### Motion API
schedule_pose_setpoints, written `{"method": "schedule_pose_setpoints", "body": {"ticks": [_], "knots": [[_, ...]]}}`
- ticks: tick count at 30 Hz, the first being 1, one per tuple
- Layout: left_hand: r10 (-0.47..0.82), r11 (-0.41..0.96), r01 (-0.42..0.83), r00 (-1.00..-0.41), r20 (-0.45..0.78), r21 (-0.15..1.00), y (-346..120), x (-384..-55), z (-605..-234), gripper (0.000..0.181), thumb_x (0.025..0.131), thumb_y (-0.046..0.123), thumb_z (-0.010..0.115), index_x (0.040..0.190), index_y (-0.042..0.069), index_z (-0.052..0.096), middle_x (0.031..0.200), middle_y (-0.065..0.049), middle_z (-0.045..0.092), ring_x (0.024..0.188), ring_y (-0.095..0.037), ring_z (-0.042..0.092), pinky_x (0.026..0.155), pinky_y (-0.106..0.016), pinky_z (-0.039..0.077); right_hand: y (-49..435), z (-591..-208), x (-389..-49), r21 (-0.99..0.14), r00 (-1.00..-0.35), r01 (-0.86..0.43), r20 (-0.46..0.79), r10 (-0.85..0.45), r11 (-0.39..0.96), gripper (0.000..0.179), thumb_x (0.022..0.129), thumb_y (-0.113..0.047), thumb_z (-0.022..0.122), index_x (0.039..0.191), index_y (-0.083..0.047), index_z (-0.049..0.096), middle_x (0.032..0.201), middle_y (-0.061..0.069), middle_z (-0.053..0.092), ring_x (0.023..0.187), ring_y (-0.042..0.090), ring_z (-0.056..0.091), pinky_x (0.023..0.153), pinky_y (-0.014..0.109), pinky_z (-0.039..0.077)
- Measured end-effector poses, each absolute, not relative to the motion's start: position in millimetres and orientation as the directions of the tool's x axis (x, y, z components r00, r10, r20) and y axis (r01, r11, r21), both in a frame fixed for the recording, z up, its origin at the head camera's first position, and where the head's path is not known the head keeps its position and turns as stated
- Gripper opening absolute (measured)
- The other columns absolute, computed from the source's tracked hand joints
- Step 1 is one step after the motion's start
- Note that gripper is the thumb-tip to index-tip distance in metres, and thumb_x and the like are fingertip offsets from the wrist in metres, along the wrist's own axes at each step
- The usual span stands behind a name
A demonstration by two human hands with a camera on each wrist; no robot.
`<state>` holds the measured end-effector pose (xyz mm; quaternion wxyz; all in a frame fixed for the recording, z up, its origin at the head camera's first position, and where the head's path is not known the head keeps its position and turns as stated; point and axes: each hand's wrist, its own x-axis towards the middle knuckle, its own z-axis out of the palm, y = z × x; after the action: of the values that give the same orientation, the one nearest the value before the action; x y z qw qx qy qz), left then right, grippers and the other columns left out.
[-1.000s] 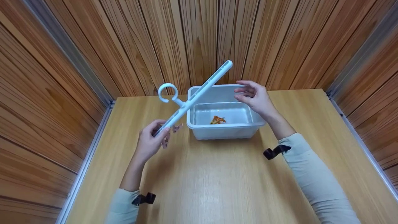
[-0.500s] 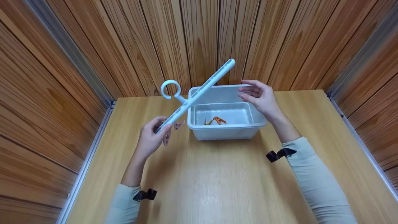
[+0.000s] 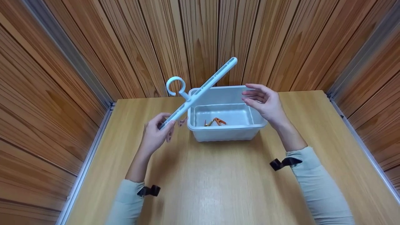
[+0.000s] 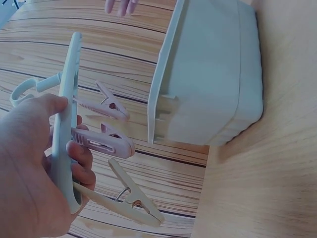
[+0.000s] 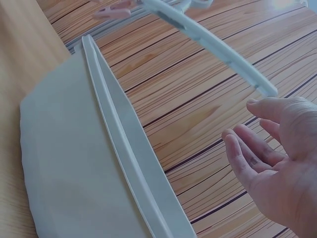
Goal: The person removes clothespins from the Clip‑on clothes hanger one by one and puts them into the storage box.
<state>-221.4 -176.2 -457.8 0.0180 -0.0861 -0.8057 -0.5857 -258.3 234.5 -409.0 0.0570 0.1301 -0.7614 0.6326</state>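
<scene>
My left hand [image 3: 154, 132] grips the lower end of a light blue clothes hanger [image 3: 206, 87], held tilted over the left side of a pale plastic bin [image 3: 225, 134]. Its hook points up and left. In the left wrist view, two pink clothespins [image 4: 106, 141] and a beige clothespin [image 4: 136, 201] stick out from the hanger's bar near the fingers. Inside the bin lie an orange clothespin [image 3: 220, 121] and a yellowish one [image 3: 210, 122], partly hidden by the front rim. With loosely bent fingers holding nothing, my right hand [image 3: 267, 104] hovers over the bin's right side.
The bin stands on a wooden table [image 3: 218, 181] near its back edge. Wood-plank walls [image 3: 200, 40] rise behind and on both sides, with metal rails along the corners. Each sleeve carries a black wrist mount [image 3: 285, 163].
The orange and yellowish clothespins have shifted in the bin and now lie spread apart. My left hand has moved slightly up and right with the hanger; my right hand has drifted right.
</scene>
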Motion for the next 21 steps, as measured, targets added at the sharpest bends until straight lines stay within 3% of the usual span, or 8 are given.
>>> {"method": "schedule_pose_setpoints", "body": {"ticks": [9,16,21], "knots": [[0.102,0.377,0.139,-0.989,0.108,0.916,-172,-228,-453,0.029,0.112,0.028,0.071,0.139,0.015,0.072,0.092,-0.009,0.07,0.064,-0.022,0.066,0.058,-0.028,0.059,236,-412,-244,-0.943,-0.951,-0.303,0.29,-0.105,0.137,0.052,0.104,0.002,0.076,0.155,0.002,0.062,0.126,-0.006,0.081,0.116,0.007,0.081,0.102,0.021,0.064],[0.09,0.485,0.173,-0.985,0.148,0.857,-170,-230,-450,0.031,0.111,0.034,0.072,0.138,0.017,0.074,0.093,-0.008,0.069,0.062,-0.019,0.065,0.055,-0.024,0.053,235,-417,-236,-0.905,-0.935,-0.353,0.349,-0.059,0.237,0.051,0.102,0.002,0.078,0.152,0.0,0.065,0.142,0.018,0.076,0.123,0.007,0.076,0.104,0.018,0.061],[0.096,0.589,0.215,-0.976,0.196,0.779,-169,-231,-450,0.033,0.109,0.036,0.074,0.135,0.017,0.077,0.096,-0.01,0.073,0.073,-0.02,0.063,0.064,-0.029,0.05,235,-420,-230,-0.86,-0.919,-0.387,0.388,-0.068,0.332,0.057,0.1,0.0,0.08,0.154,-0.002,0.064,0.156,0.019,0.068,0.141,0.014,0.065,0.109,0.021,0.059]]}}
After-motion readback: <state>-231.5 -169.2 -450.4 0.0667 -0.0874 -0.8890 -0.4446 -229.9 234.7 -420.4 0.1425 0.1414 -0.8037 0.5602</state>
